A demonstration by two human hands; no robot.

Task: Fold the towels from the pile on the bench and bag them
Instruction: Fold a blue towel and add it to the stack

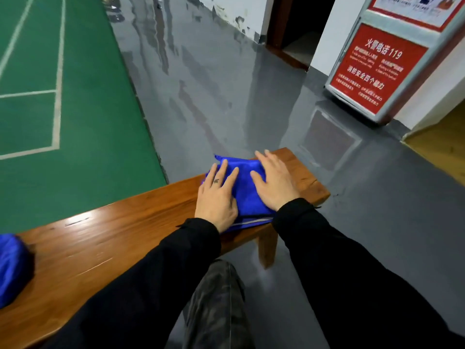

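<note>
A long wooden counter (105, 238) runs across a grey floor (226, 84), beside a green sports court (88, 109) marked with white lines. To the right stands a metal-framed red fire-safety sign (377, 71) with white writing, close to a dark doorway (299, 26). Nothing lies between the person and the counter except their own black sleeves and one knee in dark patterned trousers.

Two blue cloth items are visible. One folded blue towel (245, 187) lies near the counter's right end, bright royal blue, plush, its layered edges showing at the near side. A second blue bundle (10, 268) sits at the counter's far left edge, partly cut off; whether it is towels or a bag is unclear.

The left hand (216, 197) and right hand (274, 182) both press flat on the folded towel, fingers straight and spread.
</note>
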